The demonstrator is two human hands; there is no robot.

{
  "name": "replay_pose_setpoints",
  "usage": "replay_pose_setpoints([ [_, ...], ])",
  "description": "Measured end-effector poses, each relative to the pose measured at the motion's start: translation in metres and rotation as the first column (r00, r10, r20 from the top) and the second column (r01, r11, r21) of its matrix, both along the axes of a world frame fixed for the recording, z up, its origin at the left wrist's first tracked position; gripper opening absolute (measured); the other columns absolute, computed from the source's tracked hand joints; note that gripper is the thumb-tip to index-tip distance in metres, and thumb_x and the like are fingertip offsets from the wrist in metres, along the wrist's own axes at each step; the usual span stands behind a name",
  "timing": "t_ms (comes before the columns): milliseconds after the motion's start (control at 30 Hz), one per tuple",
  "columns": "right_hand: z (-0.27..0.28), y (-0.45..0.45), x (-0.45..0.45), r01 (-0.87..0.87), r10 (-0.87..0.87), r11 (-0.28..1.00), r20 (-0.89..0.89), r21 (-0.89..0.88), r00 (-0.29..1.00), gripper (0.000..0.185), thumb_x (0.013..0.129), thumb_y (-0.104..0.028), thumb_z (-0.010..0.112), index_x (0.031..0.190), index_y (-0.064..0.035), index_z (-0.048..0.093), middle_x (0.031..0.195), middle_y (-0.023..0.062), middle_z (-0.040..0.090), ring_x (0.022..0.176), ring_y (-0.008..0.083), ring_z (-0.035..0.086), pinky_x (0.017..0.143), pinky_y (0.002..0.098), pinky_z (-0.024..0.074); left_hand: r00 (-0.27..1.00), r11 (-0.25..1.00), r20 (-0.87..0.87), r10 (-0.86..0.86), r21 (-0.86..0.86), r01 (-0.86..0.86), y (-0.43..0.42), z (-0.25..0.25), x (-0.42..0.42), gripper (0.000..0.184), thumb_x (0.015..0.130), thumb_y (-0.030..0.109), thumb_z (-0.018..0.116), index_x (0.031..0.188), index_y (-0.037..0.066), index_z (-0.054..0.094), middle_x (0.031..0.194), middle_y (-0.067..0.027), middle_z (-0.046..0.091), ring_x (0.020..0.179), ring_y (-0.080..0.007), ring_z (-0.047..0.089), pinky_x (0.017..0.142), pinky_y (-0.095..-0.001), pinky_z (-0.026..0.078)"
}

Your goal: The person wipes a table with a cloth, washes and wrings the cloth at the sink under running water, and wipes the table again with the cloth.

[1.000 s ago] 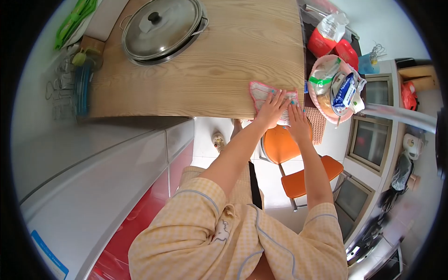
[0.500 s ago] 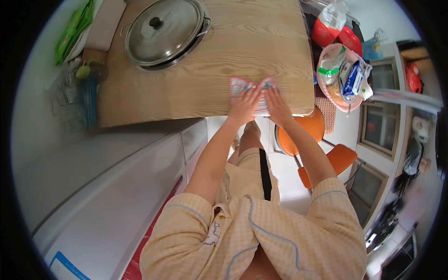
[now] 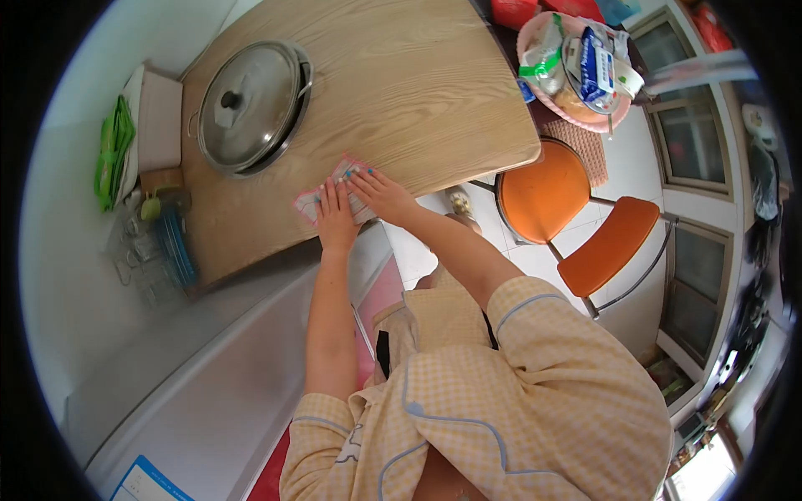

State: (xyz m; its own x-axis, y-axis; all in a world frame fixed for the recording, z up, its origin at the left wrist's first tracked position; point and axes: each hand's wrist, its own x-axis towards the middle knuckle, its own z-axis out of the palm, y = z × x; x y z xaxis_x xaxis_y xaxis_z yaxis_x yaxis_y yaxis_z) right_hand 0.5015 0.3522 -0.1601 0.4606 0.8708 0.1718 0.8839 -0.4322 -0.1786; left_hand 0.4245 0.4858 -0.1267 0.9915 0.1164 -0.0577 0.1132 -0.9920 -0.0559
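A white cleaning cloth with a pink edge and printed pattern [image 3: 307, 204] lies on the wooden table [image 3: 401, 100], close to its front edge. My left hand [image 3: 336, 221] presses on the cloth with its fingers stretched out flat. Right beside it, my right hand [image 3: 383, 197] also lies flat on the cloth, fingers extended to the upper left. Both palms hide part of the cloth. Beyond the hands, to the upper left, stands a wide steel pan with a domed lid [image 3: 251, 104] and a black knob.
An orange chair [image 3: 543, 192] stands at the table's right corner. A pink basket [image 3: 614, 123] of packets sits at the far right. Glass jars [image 3: 142, 250] and a green bag [image 3: 114, 154] are on the left. A white appliance surface [image 3: 200, 401] runs below the table edge.
Both hands have slid left along the table with the cloth, nearer the pan. The camera view has turned, so the table looks tilted and more of the chair shows.
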Motion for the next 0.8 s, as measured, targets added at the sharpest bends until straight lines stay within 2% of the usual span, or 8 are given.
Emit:
replay_pose_setpoints([
  [167, -0.001, -0.029, 0.005, -0.005, 0.007, 0.999, -0.048, 0.049, 0.999, 0.053, 0.083, -0.018, 0.041, 0.133, -0.0055, 0.029, 0.137, 0.0076, 0.032, 0.128, 0.0207, 0.028, 0.106, 0.0377, 0.0194, 0.983, 0.997, -0.175, -0.045, -0.076, 0.032, -0.017, 0.016, 0.028, 0.113, 0.050, 0.039, 0.080, 0.135, 0.002, 0.016, 0.141, -0.0213, 0.014, 0.130, -0.0373, 0.016, 0.100, -0.0522, 0.023],
  [233, -0.003, -0.047, 0.012, 0.036, -0.036, 0.994, -0.002, 0.102, 0.999, 0.051, 0.083, -0.020, 0.042, 0.132, -0.0081, 0.033, 0.134, 0.0057, 0.037, 0.125, 0.0187, 0.032, 0.105, 0.0365, 0.0206, 0.983, 0.992, -0.160, -0.088, -0.101, 0.072, -0.030, 0.012, 0.038, 0.115, 0.050, 0.042, 0.079, 0.133, -0.003, 0.013, 0.139, -0.0271, 0.011, 0.129, -0.0422, 0.014, 0.100, -0.0527, 0.022],
  [367, 0.000, -0.103, 0.033, 0.102, -0.100, 0.990, -0.027, 0.095, 0.995, 0.051, 0.083, -0.019, 0.042, 0.132, -0.0097, 0.033, 0.134, 0.0039, 0.036, 0.125, 0.0176, 0.032, 0.105, 0.0374, 0.0197, 0.978, 0.982, -0.137, -0.155, -0.126, 0.138, -0.079, 0.006, 0.065, 0.113, 0.052, 0.043, 0.078, 0.133, -0.005, 0.014, 0.138, -0.0295, 0.010, 0.128, -0.0446, 0.013, 0.100, -0.0531, 0.021],
  [467, 0.004, -0.164, 0.053, 0.156, -0.156, 0.988, 0.006, -0.003, 0.988, 0.051, 0.084, -0.018, 0.041, 0.134, -0.0111, 0.030, 0.136, 0.0019, 0.034, 0.127, 0.0170, 0.029, 0.106, 0.0386, 0.0174, 0.966, 0.974, -0.159, -0.202, -0.134, 0.181, -0.133, 0.004, 0.092, 0.111, 0.054, 0.044, 0.077, 0.133, -0.004, 0.015, 0.138, -0.0295, 0.010, 0.128, -0.0448, 0.014, 0.100, -0.0534, 0.020],
  [533, 0.004, -0.206, 0.069, 0.212, -0.209, 0.973, 0.042, -0.092, 0.977, 0.053, 0.085, -0.017, 0.038, 0.136, -0.0123, 0.025, 0.139, 0.0002, 0.029, 0.129, 0.0166, 0.024, 0.106, 0.0395, 0.0147, 0.952, 0.946, -0.039, -0.303, -0.130, 0.296, -0.171, -0.003, 0.114, 0.110, 0.054, 0.042, 0.077, 0.132, -0.004, 0.016, 0.138, -0.0305, 0.010, 0.128, -0.0448, 0.014, 0.100, -0.0542, 0.020],
  [667, 0.019, -0.282, 0.095, 0.293, -0.295, 0.929, 0.025, -0.228, 0.955, 0.055, 0.086, -0.018, 0.038, 0.138, -0.0141, 0.019, 0.142, -0.0007, 0.023, 0.131, 0.0168, 0.021, 0.107, 0.0398, 0.0128, 0.909, 0.908, 0.052, -0.413, -0.058, 0.415, -0.242, -0.014, 0.154, 0.110, 0.049, 0.041, 0.079, 0.131, -0.003, 0.021, 0.137, -0.0305, 0.016, 0.127, -0.0442, 0.019, 0.099, -0.0531, 0.023],
  [733, 0.022, -0.303, 0.101, 0.310, -0.313, 0.925, 0.025, -0.221, 0.950, 0.058, 0.085, -0.018, 0.041, 0.138, -0.0141, 0.019, 0.142, -0.0008, 0.022, 0.132, 0.0175, 0.019, 0.107, 0.0404, 0.0135, 0.910, 0.906, 0.021, -0.415, -0.084, 0.415, -0.264, -0.012, 0.166, 0.107, 0.049, 0.039, 0.079, 0.130, -0.003, 0.023, 0.137, -0.0303, 0.016, 0.127, -0.0435, 0.019, 0.099, -0.0531, 0.023],
  [800, 0.023, -0.311, 0.105, 0.360, -0.378, 0.920, -0.117, -0.154, 0.918, 0.065, 0.079, -0.016, 0.050, 0.137, -0.0113, 0.021, 0.142, 0.0024, 0.023, 0.132, 0.0207, 0.019, 0.106, 0.0425, 0.0146, 0.916, 0.910, 0.018, -0.402, -0.109, 0.401, -0.275, -0.010, 0.168, 0.108, 0.049, 0.038, 0.079, 0.131, -0.003, 0.022, 0.137, -0.0308, 0.015, 0.127, -0.0439, 0.018, 0.099, -0.0537, 0.022],
])
